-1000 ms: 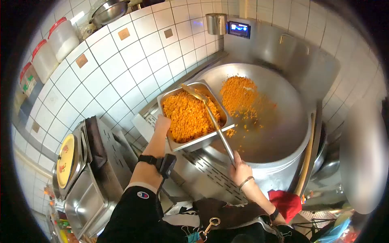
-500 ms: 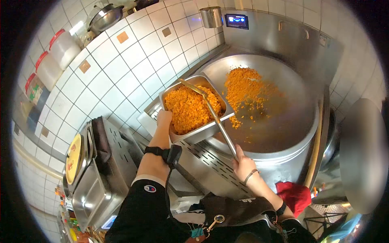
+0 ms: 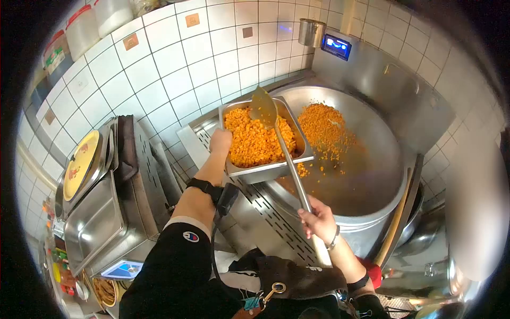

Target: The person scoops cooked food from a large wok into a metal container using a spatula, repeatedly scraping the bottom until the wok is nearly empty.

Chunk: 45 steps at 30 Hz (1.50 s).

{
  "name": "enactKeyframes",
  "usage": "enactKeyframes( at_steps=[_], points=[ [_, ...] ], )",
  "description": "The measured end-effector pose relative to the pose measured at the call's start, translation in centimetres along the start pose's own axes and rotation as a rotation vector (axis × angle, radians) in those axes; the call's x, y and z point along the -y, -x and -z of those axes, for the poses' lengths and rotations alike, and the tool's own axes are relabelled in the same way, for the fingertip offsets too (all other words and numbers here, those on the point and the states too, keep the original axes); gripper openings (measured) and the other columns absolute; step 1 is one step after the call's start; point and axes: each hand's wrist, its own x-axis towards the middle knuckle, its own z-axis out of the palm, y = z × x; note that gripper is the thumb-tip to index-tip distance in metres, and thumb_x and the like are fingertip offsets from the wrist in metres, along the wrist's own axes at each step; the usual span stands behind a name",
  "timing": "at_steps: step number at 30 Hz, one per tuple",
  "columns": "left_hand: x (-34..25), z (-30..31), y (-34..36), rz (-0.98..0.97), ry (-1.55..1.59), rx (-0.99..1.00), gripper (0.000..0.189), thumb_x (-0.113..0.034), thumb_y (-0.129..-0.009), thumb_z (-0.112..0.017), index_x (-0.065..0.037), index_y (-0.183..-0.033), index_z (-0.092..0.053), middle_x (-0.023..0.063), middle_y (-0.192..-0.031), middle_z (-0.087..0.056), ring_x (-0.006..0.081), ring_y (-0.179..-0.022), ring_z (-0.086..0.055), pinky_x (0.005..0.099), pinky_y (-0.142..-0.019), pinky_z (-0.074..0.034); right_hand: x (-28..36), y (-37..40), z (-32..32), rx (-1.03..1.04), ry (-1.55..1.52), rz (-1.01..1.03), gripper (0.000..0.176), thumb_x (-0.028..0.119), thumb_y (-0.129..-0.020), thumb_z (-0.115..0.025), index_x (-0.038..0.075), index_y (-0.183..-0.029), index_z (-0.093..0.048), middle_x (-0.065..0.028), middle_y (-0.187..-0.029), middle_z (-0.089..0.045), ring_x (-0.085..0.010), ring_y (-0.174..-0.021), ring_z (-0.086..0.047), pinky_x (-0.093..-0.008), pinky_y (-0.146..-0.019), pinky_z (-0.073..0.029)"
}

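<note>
My left hand (image 3: 221, 141) is closed on the left rim of a deep steel food pan (image 3: 268, 173), which holds a heap of small orange food pieces (image 3: 252, 141). The pan is at the near left edge of a large round wok (image 3: 366, 178). In my right hand (image 3: 319, 219) is the long handle of a metal wok spatula (image 3: 264, 108). Its broad blade lies over the food in the pan, face turned up. More orange pieces (image 3: 324, 127) are spread over the far left side of the wok.
A steel tray (image 3: 95, 223) and a yellow plate (image 3: 82, 165) stand at the left. Behind the wok are a steel cup (image 3: 312, 33) and a lit display (image 3: 336, 47). A wooden pole (image 3: 394, 223) runs along the wok's right side. Lidded jars (image 3: 82, 29) line the upper left shelf.
The spatula has turned so its blade shows broad instead of edge-on. My right hand has shifted slightly down with the handle. The camera view has tilted and moved.
</note>
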Motion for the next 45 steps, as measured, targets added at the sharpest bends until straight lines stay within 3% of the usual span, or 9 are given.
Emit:
enactKeyframes(
  at_steps=[6,12,22,33,35,36,38,42,45],
  points=[
    [-0.6,0.1,0.3,0.019,0.002,0.014,0.031,-0.022,-0.076,-0.042,-0.001,-0.095,-0.053,0.0208,-0.095,-0.057,0.0347,-0.089,-0.055,0.0407,-0.075,-0.044,-0.1,-1.6,-0.3,0.039,0.007,-0.034,0.034,0.003,-0.081,-0.048,0.004,-0.114,-0.042,-0.0005,-0.058,-0.044,-0.007,-0.036,-0.041,-0.0208,-0.03,-0.036],
    [-0.6,0.1,0.2,0.02,-0.027,0.029,0.032,-0.021,-0.076,-0.042,-0.001,-0.098,-0.051,0.0204,-0.095,-0.057,0.0342,-0.089,-0.055,0.0413,-0.075,-0.044,0.3,-1.9,-0.7,-0.093,0.113,0.031,0.035,0.004,-0.08,-0.048,0.003,-0.115,-0.042,-0.0007,-0.056,-0.044,-0.0071,-0.036,-0.042,-0.021,-0.031,-0.037],
    [0.3,-1.2,-1.1,-0.011,-0.045,0.029,0.032,-0.021,-0.075,-0.043,-0.001,-0.098,-0.051,0.021,-0.096,-0.057,0.0347,-0.091,-0.055,0.0413,-0.075,-0.044,0.4,-1.4,-1.8,0.104,0.01,-0.047,0.033,0.003,-0.079,-0.049,0.002,-0.112,-0.044,-0.0007,-0.059,-0.046,-0.0071,-0.038,-0.044,-0.0197,-0.031,-0.037],
    [-1.2,0.0,1.0,-0.02,-0.08,-0.064,0.03,-0.023,-0.075,-0.048,-0.002,-0.097,-0.05,0.0195,-0.095,-0.055,0.033,-0.088,-0.055,0.0429,-0.069,-0.045,0.4,-1.0,-0.2,-0.028,-0.13,0.002,0.035,0.004,-0.081,-0.049,0.004,-0.115,-0.042,-0.0021,-0.06,-0.045,-0.0084,-0.037,-0.041,-0.0207,-0.03,-0.036],
    [-1.1,-0.3,1.2,-0.3,-0.19,-0.262,0.027,-0.018,-0.074,-0.052,-0.004,-0.096,-0.052,0.0168,-0.102,-0.049,0.0306,-0.097,-0.048,0.0444,-0.077,-0.041,-0.3,-1.4,0.3,0.004,-0.112,-0.041,0.034,0.003,-0.081,-0.048,0.003,-0.114,-0.042,-0.0018,-0.059,-0.045,-0.0082,-0.037,-0.041,-0.0212,-0.03,-0.036],
    [-1.1,-0.3,1.1,-0.301,-0.196,-0.259,0.027,-0.018,-0.074,-0.052,-0.004,-0.096,-0.052,0.0168,-0.102,-0.049,0.0306,-0.097,-0.048,0.0444,-0.077,-0.041,-0.4,-1.5,0.2,0.004,-0.118,-0.044,0.034,0.003,-0.081,-0.048,0.003,-0.114,-0.042,-0.0018,-0.059,-0.045,-0.0082,-0.037,-0.041,-0.0212,-0.03,-0.036],
    [-1.4,-0.3,0.8,-0.561,-0.374,-0.293,0.026,-0.013,-0.072,-0.053,-0.005,-0.097,-0.054,0.0133,-0.106,-0.044,0.0287,-0.102,-0.041,0.0471,-0.084,-0.034,-0.1,-1.5,-0.1,-0.069,0.012,-0.127,0.03,0.002,-0.081,-0.047,0.002,-0.11,-0.042,-0.0012,-0.057,-0.044,-0.008,-0.036,-0.042,-0.0212,-0.03,-0.036],
    [-3.3,-0.1,-0.1,-0.659,-0.438,-0.174,0.024,-0.01,-0.072,-0.053,-0.006,-0.095,-0.056,0.0116,-0.103,-0.045,0.0287,-0.102,-0.041,0.0507,-0.088,-0.028,-1.0,-1.7,-0.4,-0.085,0.031,-0.112,0.028,0.002,-0.081,-0.046,0.003,-0.109,-0.043,-0.0007,-0.054,-0.044,-0.0078,-0.036,-0.042,-0.0215,-0.03,-0.035],
    [-3.7,-0.8,-0.4,-0.715,-0.576,-0.108,0.03,-0.01,-0.071,-0.054,-0.006,-0.101,-0.054,0.0124,-0.103,-0.045,0.0281,-0.1,-0.042,0.0473,-0.085,-0.034,-1.5,-1.9,-0.3,-0.08,0.021,-0.105,0.015,0.004,-0.08,-0.046,0.001,-0.094,-0.046,-0.0025,-0.055,-0.044,-0.0092,-0.035,-0.043,-0.0216,-0.03,-0.035]
  ],
)
